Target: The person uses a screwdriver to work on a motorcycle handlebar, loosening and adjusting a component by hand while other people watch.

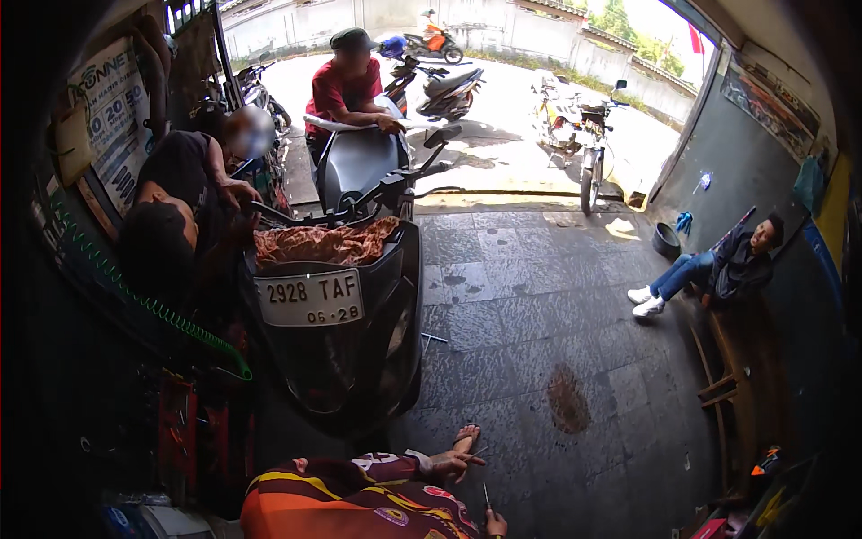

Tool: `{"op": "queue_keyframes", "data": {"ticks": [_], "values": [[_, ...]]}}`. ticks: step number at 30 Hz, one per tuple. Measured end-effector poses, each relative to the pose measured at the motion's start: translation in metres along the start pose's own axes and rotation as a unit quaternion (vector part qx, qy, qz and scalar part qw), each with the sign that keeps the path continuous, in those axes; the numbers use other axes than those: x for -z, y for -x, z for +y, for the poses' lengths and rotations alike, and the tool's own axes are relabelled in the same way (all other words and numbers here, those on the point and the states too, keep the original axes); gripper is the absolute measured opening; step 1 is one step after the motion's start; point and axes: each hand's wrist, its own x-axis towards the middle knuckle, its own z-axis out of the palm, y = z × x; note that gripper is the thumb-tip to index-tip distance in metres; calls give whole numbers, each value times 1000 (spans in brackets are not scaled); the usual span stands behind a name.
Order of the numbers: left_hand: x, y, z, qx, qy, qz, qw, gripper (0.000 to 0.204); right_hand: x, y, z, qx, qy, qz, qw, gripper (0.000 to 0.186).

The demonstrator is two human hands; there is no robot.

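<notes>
My patterned orange and maroon sleeves come in at the lower edge, both arms reaching right. My left hand (449, 464) is beside my sandalled foot (466, 438), with a thin stick-like piece (479, 452) at its fingertips, too small to name. Lower down, my right hand (496, 523) is closed round what looks like a screwdriver (486, 494); its thin shaft points up and the handle is hidden. In front of me and to the left is a dark scooter (350, 359), a reddish cloth (328, 242) lying over its front above the number plate.
A person in black (184, 180) bends at the scooter's handlebar; a person in red (346, 90) leans on its seat. Another person (736, 260) sits at the right wall. A T-handle wrench (435, 338) lies on the tiled floor. A green coiled hose (180, 319) hangs left. Motorbikes (588, 144) stand outside.
</notes>
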Motion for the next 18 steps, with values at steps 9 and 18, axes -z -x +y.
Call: {"op": "queue_keyframes", "data": {"ticks": [9, 18], "values": [[172, -179, 110, 239, 328, 227, 885, 36, 166, -122, -323, 51, -131, -46, 989, 34], [273, -291, 68, 203, 371, 427, 799, 36, 201, -280, -571, 216, -109, -136, 961, 29]]}}
